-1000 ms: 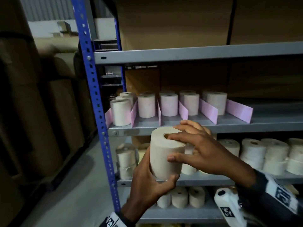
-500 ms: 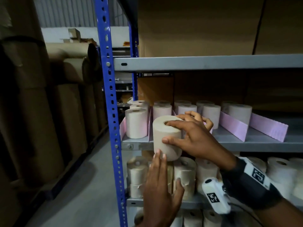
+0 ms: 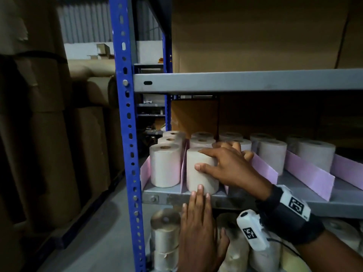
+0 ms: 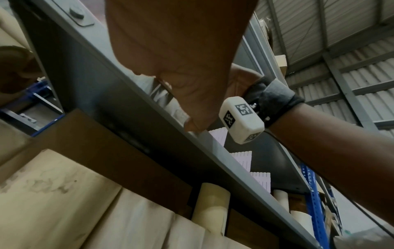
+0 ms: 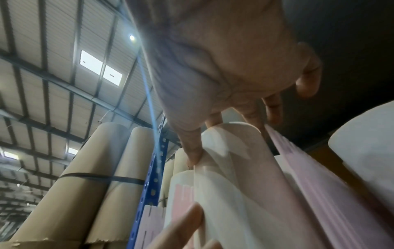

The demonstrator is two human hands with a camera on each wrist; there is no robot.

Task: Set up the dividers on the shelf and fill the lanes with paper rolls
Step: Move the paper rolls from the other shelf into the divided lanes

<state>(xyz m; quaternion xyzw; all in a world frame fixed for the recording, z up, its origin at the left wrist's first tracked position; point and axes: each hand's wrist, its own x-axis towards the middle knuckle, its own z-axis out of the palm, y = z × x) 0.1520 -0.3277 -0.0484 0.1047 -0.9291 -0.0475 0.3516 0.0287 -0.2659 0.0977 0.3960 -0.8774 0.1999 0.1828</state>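
Right hand (image 3: pixel 231 167) grips cream cylindrical paper roll (image 3: pixel 202 173) upright on grey metal shelf (image 3: pixel 306 195); left hand (image 3: pixel 198 228) flat, fingertips touching roll's base.

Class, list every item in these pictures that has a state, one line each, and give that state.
Front paper roll: upright at the second lane's front edge.
Right hand: fingers curled round that roll.
Left hand: flat, fingertips touching the roll's base.
Pink dividers: standing upright, forming lanes.
First lane's rolls: upright, three in file.

No words, brands or numbers can be read anywhere; the only markings are black-and-white square code tags on the wrist camera (image 3: pixel 252 233) and wristband (image 3: pixel 296 205)
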